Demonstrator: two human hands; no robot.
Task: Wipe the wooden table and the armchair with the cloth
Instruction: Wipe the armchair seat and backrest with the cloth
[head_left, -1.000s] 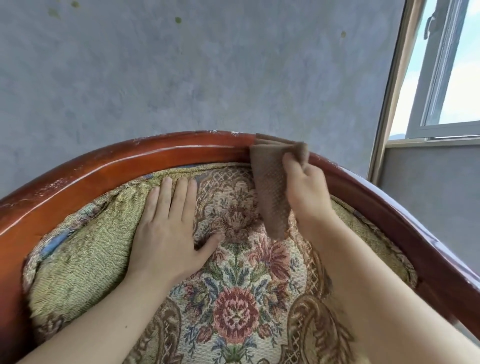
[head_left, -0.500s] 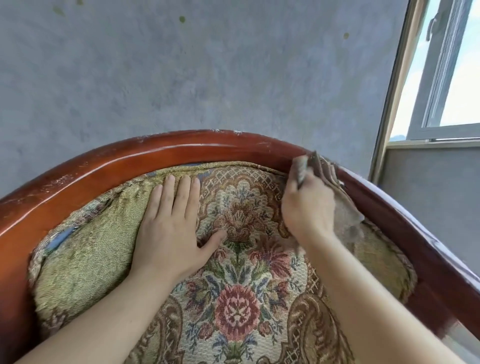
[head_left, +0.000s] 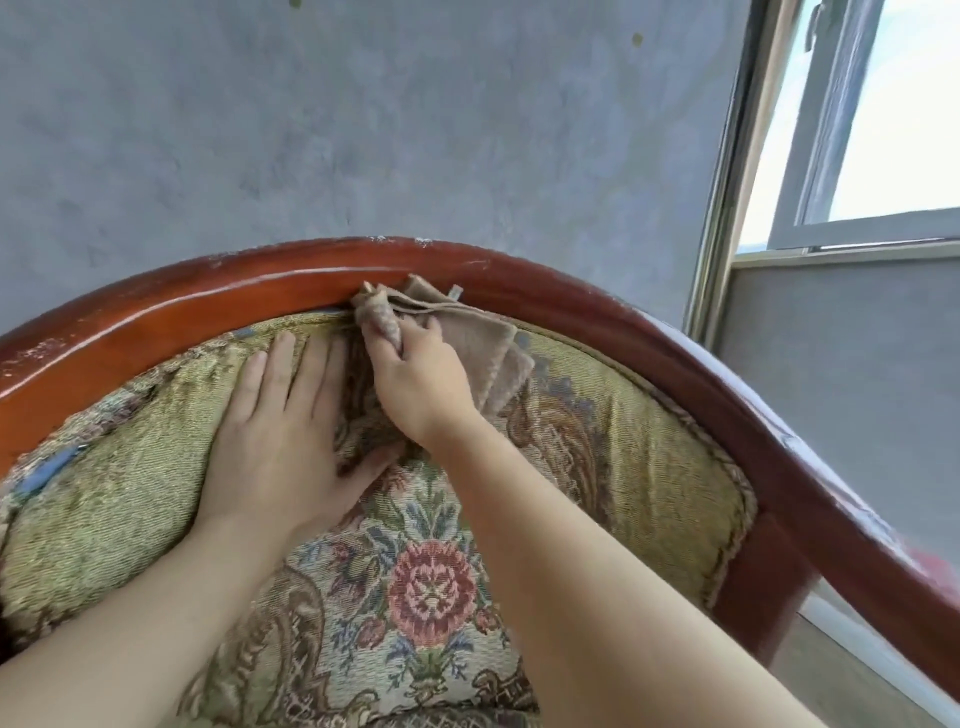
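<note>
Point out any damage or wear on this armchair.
The wooden frame shows pale chipped specks in its finish along the top edge, near the cloth. The floral upholstery has blue patches at the left, apparently worn through. Nothing is spilled.

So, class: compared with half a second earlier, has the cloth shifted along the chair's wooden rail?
Yes. The cloth slid left along the wooden rail, from its right curve to top centre.
</note>
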